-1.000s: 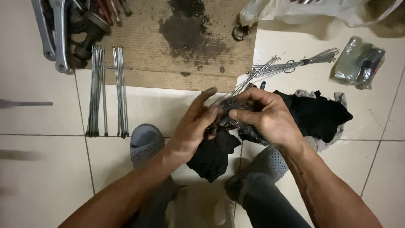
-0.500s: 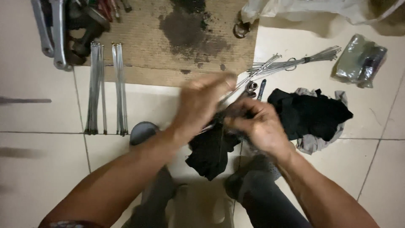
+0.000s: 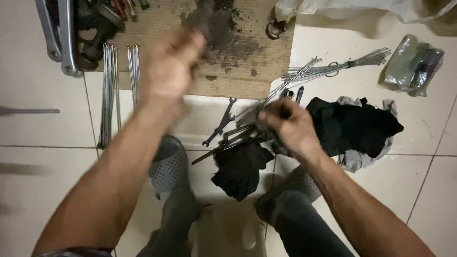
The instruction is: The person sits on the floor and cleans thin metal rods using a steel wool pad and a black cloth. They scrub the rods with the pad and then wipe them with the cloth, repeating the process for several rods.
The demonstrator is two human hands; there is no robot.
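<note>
My right hand point(image 3: 290, 124) grips a bundle of thin metal spokes point(image 3: 240, 133) together with a black rag point(image 3: 240, 166) that hangs down between my knees. My left hand point(image 3: 171, 64) is blurred with motion, up over the brown cardboard sheet point(image 3: 247, 45), near two rows of spokes point(image 3: 110, 90) laid out on the tile. Whether it holds a spoke I cannot tell. A small wrench point(image 3: 220, 123) lies on the floor under the held bundle.
More loose spokes point(image 3: 333, 69) lie at the right of the cardboard. A black and grey cloth pile point(image 3: 354, 126) sits right of my hand. Bicycle parts point(image 3: 71, 28) lie top left, a plastic bag point(image 3: 412, 64) top right. My grey sandals point(image 3: 169, 166) are below.
My left hand has left the bundle and swung up and left toward the laid-out spokes. My right hand stays on the bundle and rag.
</note>
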